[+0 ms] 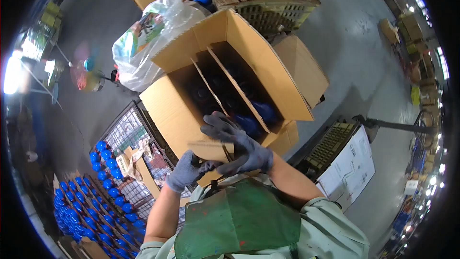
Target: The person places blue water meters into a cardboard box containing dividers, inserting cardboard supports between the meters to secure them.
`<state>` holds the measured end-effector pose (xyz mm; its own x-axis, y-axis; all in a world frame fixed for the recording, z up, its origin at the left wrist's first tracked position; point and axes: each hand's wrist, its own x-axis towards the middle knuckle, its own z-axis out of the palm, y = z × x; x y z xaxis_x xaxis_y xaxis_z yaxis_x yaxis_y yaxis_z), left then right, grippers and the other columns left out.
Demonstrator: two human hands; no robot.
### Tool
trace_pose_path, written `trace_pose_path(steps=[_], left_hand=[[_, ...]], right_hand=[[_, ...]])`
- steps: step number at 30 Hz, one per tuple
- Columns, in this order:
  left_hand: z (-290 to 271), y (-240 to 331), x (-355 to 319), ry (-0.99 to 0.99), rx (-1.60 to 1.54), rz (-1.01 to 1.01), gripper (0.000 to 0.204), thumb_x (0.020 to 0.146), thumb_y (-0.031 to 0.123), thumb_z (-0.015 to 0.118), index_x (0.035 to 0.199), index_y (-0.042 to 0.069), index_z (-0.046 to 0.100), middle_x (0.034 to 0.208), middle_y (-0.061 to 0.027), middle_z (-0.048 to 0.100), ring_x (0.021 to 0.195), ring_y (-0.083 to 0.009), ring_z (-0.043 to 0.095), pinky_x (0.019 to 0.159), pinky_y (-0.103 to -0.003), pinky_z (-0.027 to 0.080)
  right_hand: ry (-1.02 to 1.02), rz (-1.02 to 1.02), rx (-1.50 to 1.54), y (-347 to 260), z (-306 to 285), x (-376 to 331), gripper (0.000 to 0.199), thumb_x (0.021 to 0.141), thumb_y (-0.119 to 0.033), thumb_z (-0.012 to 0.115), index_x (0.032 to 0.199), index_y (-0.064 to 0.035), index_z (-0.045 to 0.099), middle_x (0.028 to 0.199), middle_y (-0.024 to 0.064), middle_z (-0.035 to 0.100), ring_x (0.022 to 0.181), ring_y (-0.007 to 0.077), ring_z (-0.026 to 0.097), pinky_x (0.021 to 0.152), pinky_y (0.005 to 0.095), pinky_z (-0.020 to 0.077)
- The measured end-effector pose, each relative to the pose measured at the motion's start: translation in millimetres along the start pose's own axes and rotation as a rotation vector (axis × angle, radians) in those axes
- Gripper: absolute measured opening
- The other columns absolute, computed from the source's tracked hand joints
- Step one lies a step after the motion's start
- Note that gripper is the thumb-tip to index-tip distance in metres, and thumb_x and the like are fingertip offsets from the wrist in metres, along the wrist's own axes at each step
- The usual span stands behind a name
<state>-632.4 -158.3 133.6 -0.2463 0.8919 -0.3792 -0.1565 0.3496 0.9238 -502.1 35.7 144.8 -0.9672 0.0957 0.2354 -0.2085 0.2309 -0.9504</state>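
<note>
Both of my hands wear grey gloves with dark palms, close in front of my green apron. My left hand (184,170) is closed at the lower edge of a small brown cardboard piece (208,150) and seems to grip it. At the other end of that piece, my right hand (245,149) has its fingers spread, with its upper fingers over the near edge of the large box. The big open carton (175,110) stands just beyond, flaps up. Upright cardboard dividers (238,88) split its inside, and dark blue rounded items (263,111) sit between them, partly in shadow.
Left of the carton are a wire cage (136,124) and rows of shiny blue round items (79,206). A clear plastic bag (163,33) and a crate of cardboard strips (275,14) stand behind. On the right is a crate with a white sheet (347,165).
</note>
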Motion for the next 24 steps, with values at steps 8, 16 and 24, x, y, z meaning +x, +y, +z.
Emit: trace_pose_path(steps=[8, 16, 24], left_hand=[[10.8, 37.1, 54.8, -0.055, 0.560, -0.236, 0.074, 0.077, 0.020, 0.079, 0.142, 0.007, 0.046, 0.113, -0.0147, 0.070, 0.104, -0.0264, 0.068, 0.089, -0.037, 0.052], [-6.9, 18.4, 158.5, -0.077, 1.871, 0.462, 0.026, 0.083, 0.013, 0.058, 0.105, 0.010, 0.071, 0.113, -0.0131, 0.068, 0.120, -0.0243, 0.054, 0.113, -0.051, 0.029], [11.9, -3.3, 173.5, -0.219, 1.710, -0.013, 0.043, 0.091, 0.029, 0.055, 0.126, 0.005, 0.059, 0.116, -0.0147, 0.068, 0.105, -0.0322, 0.065, 0.094, -0.044, 0.047]], right_hand=[[0.640, 0.435, 1.314, 28.1, 27.7, -59.8, 0.062, 0.082, -0.019, 0.068, 0.139, -0.0034, 0.049, 0.123, 0.0117, 0.062, 0.111, 0.0224, 0.061, 0.100, 0.0374, 0.0480], [0.993, 0.430, 1.510, 41.2, -13.2, -136.8, 0.063, 0.082, -0.027, 0.059, 0.140, -0.0033, 0.047, 0.130, 0.0171, 0.059, 0.117, 0.0326, 0.060, 0.101, 0.0474, 0.0487], [0.984, 0.267, 0.313, 91.3, 45.6, -192.6, 0.034, 0.093, -0.014, 0.055, 0.123, 0.0026, 0.055, 0.113, 0.0185, 0.066, 0.105, 0.0283, 0.065, 0.096, 0.0406, 0.0508]])
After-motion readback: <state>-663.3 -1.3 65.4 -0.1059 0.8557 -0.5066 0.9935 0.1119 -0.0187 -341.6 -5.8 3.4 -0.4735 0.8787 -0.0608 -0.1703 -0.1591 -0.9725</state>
